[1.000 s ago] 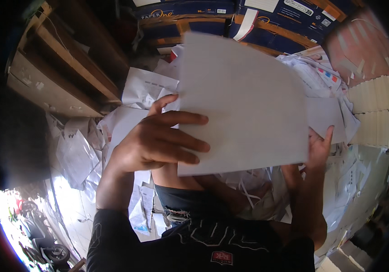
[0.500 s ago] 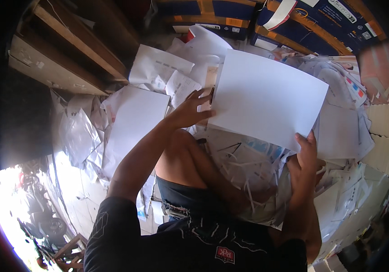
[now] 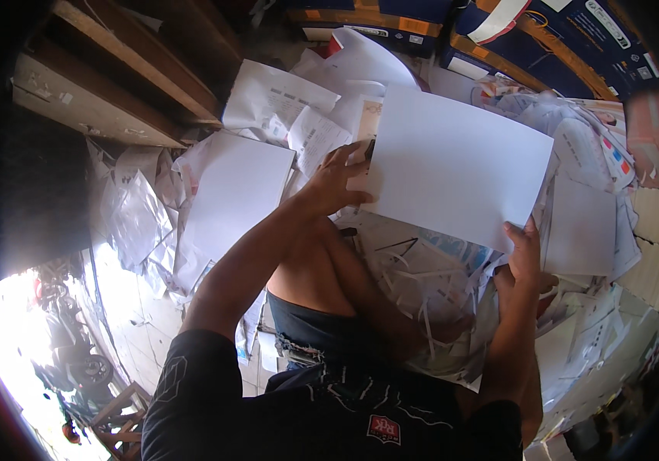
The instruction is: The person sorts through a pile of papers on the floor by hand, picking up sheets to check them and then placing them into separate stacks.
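A large blank white sheet of paper (image 3: 456,161) is held up over my lap, tilted. My right hand (image 3: 524,250) pinches its lower right corner, thumb on top and the other fingers underneath. At the sheet's left edge is my left hand (image 3: 336,183), its fingers spread and its thumb by the edge; whether it touches the paper is hard to see. A stack of white sheets (image 3: 241,180) lies left of my left forearm. Beyond that hand are crumpled printed papers (image 3: 318,138).
Dark blue cartons with brown tape (image 3: 544,46) stand at the back. Wooden boards (image 3: 130,61) lean at far left, above a clear plastic bag (image 3: 141,219). Paper strips (image 3: 422,284) lie around my bent leg (image 3: 337,276). More papers (image 3: 579,223) are heaped at right.
The view has shifted slightly. My left hand has come closer to the sheet's left edge, fingers still apart. My right hand keeps its hold on the corner.
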Motion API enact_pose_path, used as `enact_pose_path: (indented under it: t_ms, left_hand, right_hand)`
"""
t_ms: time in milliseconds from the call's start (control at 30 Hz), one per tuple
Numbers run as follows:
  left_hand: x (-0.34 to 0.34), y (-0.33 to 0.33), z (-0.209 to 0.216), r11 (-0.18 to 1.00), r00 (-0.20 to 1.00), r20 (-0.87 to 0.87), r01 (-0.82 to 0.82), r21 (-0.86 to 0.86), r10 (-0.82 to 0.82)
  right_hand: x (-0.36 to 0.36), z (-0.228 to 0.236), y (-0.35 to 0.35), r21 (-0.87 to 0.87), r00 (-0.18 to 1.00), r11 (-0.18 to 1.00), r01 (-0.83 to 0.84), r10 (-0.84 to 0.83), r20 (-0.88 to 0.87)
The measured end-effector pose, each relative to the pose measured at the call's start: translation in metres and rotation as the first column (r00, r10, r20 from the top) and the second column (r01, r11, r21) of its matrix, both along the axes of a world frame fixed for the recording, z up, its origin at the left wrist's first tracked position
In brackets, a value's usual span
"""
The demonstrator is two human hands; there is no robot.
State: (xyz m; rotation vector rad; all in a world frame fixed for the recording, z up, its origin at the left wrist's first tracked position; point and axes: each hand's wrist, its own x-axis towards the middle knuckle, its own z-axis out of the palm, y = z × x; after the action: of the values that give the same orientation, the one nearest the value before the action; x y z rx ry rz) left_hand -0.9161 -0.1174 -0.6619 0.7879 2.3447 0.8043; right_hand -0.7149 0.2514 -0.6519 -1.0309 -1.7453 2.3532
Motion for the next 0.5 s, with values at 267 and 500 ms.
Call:
enact_pose_path:
  t_ms: [267, 500]
  left_hand:
    - [0.0020, 0.0002, 0.0033, 0.999, 1.000, 0.006, -0.017, -0.031, 0.017]
    - [0.0042, -0.0012, -0.0040, 0.999, 0.994, -0.107, 0.022, -0.030, -0.025]
  right_hand:
    - [-0.0037, 0.0020, -0.0040, 0.028, 1.000, 1.000, 0.003, -0.004, 0.022]
    - [-0.0004, -0.0007, 0.0002, 0.040, 1.000, 0.999, -0.016, 0.015, 0.017]
